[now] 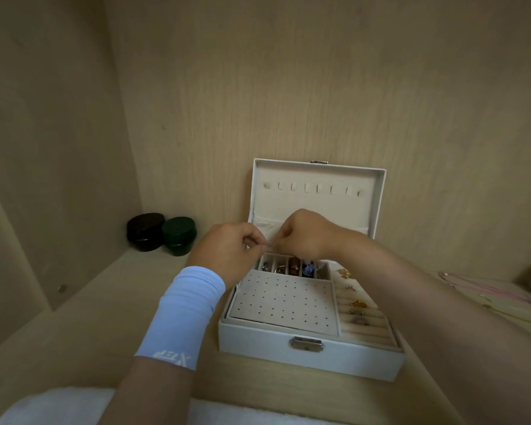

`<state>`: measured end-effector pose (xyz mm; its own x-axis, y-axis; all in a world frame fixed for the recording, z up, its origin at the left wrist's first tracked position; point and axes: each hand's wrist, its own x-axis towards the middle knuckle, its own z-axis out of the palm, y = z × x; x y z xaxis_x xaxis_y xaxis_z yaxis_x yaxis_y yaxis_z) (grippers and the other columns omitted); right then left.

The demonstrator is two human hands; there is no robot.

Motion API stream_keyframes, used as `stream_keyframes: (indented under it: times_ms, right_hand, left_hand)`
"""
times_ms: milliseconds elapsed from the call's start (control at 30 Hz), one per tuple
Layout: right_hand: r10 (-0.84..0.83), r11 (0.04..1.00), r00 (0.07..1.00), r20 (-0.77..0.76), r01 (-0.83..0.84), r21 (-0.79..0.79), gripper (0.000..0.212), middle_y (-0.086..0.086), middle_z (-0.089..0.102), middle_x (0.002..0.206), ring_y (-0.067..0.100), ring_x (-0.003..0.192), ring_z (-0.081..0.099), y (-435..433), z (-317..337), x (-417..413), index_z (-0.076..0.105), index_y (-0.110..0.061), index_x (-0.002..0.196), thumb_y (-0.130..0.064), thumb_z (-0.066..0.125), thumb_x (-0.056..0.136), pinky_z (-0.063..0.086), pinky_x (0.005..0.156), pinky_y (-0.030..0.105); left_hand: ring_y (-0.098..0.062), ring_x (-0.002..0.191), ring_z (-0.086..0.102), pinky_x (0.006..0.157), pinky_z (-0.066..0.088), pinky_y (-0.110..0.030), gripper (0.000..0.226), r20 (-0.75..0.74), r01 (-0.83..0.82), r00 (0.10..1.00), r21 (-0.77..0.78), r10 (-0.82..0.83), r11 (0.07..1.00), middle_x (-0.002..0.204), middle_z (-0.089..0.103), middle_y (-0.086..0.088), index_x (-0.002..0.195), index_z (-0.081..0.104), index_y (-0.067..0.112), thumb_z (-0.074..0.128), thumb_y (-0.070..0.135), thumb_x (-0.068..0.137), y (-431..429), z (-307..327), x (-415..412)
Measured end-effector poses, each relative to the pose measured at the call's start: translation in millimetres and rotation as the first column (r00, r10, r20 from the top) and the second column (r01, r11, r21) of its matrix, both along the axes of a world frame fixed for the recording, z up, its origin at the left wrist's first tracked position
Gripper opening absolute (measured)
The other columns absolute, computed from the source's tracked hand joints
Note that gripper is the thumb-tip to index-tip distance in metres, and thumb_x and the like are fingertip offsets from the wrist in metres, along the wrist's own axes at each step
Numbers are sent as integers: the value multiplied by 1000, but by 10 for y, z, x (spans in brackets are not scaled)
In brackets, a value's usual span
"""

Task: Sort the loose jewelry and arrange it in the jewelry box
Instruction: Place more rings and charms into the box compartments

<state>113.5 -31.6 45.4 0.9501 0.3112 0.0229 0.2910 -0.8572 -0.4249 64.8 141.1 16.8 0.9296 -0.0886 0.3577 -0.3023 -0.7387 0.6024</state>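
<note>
Inspector: Stage of the task?

Examiner: Sorting is under way. The left grip (236, 245) and right grip (307, 236) meet above the back compartments (292, 266) of the open jewelry box (313, 358). Both pinch a thin item between them, too small to identify.

Inspector: Next move?

Examiner: In my judgement, a fine placement. The item goes down into a matching compartment, onto the perforated earring panel (285, 305), or into the ring rolls (359, 311), which already hold pieces. A pink cord necklace (488, 291) lies unsorted to the box's right.

Inspector: Surroundings?

Examiner: The box stands on a pale wooden shelf (105, 302) inside a cabinet recess. Two dark round tins (147, 231) sit in the back-left corner, and a white cloth (74, 403) lies at the near edge.
</note>
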Motion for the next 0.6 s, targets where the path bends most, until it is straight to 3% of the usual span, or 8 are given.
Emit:
stream_keyframes:
  times_ms: [67, 100, 167, 267, 367, 467, 600]
  right_hand:
    - [-14, 999, 998, 63, 11, 41, 27, 5, 75, 80, 17, 74, 69, -186, 130, -95, 76, -4, 82, -27, 65, 91, 56, 69, 32]
    - [-25, 997, 996, 89, 18, 74, 23, 0, 76, 83, 10, 78, 69, -318, 208, -163, 78, -8, 85, -27, 66, 92, 55, 70, 28]
    - [-40, 989, 993, 107, 25, 146, 15, -13, 72, 79, -7, 70, 63, -636, 332, -328, 79, -18, 84, -26, 69, 92, 46, 64, 15]
    - [-96, 980, 990, 103, 75, 185, 19, -13, 70, 71, -10, 58, 59, -1209, 365, -524, 74, -27, 74, -27, 70, 92, 42, 60, 14]
    - [-162, 978, 986, 48, 154, 140, 13, -7, 70, 72, -4, 51, 55, -1698, 201, -665, 76, -19, 79, -25, 73, 90, 43, 55, 15]
    - [-159, 985, 987, -20, 160, 64, 5, -7, 74, 83, 1, 67, 62, -2054, -42, -750, 79, -21, 89, -19, 74, 87, 50, 65, 21]
    - [-133, 990, 987, -91, 128, -57, 14, -13, 74, 91, 0, 80, 64, -2342, -307, -760, 79, -27, 96, -19, 75, 85, 46, 72, 11]
  left_hand:
    - [6, 64, 56, 65, 42, -15, 10, 26, 34, 999, -29, -33, 999, 86, 67, 21, 86, 70, 36, 67, 27, 89, -88, 22, -43]
    - [9, 66, 55, 64, 40, -13, 10, 35, 62, 998, -45, -61, 997, 84, 67, 21, 87, 70, 35, 67, 27, 89, -162, 38, -67]
    - [13, 70, 55, 66, 40, -11, 9, 43, 126, 991, -49, -124, 991, 82, 67, 21, 89, 72, 33, 66, 26, 89, -366, 67, -117]
    - [3, 74, 59, 71, 44, -13, 9, 32, 222, 975, -24, -221, 975, 76, 65, 25, 86, 71, 35, 68, 27, 88, -766, 101, -155]
    - [-1, 75, 61, 78, 48, -19, 8, -4, 330, 944, 30, -330, 943, 73, 65, 25, 85, 71, 33, 68, 27, 87, -1197, 134, -167]
    - [-6, 79, 60, 82, 49, -24, 7, -41, 418, 908, 134, -417, 898, 80, 66, 18, 90, 73, 30, 67, 28, 88, -1624, 159, -175]
    - [-5, 78, 55, 79, 44, -19, 14, -167, 490, 871, 305, -461, 816, 94, 71, 11, 99, 75, 28, 68, 23, 88, -2107, 123, -134]
